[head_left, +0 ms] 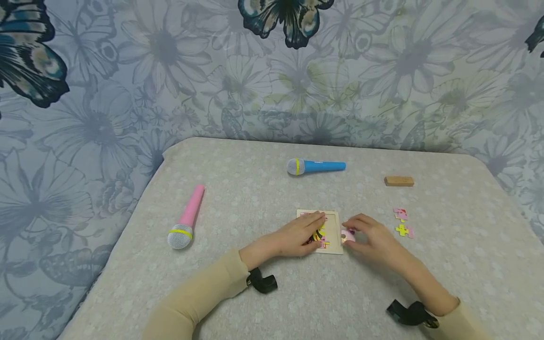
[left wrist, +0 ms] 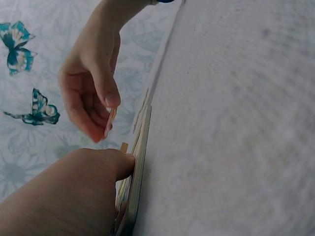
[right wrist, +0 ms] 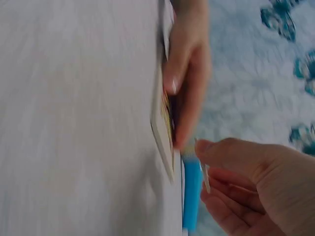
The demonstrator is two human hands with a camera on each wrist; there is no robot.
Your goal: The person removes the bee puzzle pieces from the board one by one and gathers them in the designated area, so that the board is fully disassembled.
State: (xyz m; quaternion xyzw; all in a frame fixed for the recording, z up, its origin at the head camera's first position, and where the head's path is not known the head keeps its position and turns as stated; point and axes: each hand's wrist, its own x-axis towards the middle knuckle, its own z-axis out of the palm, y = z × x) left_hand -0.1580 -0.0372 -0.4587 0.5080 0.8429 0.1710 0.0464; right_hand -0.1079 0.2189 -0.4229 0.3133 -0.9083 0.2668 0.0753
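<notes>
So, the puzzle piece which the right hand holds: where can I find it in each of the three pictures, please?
Head: puzzle piece right of centre, below mid-height, in the right hand.
Left wrist: puzzle piece left of centre, near mid-height, almost edge-on.
Right wrist: puzzle piece right of centre, below mid-height, a thin pale edge.
Shared landmark: puzzle board, under the left hand.

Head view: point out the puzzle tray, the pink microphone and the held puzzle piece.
Puzzle tray [head_left: 332, 231], head view: bare inner base.
Pink microphone [head_left: 190, 212], head view: pink handle.
Held puzzle piece [head_left: 348, 236], head view: pink face.
</notes>
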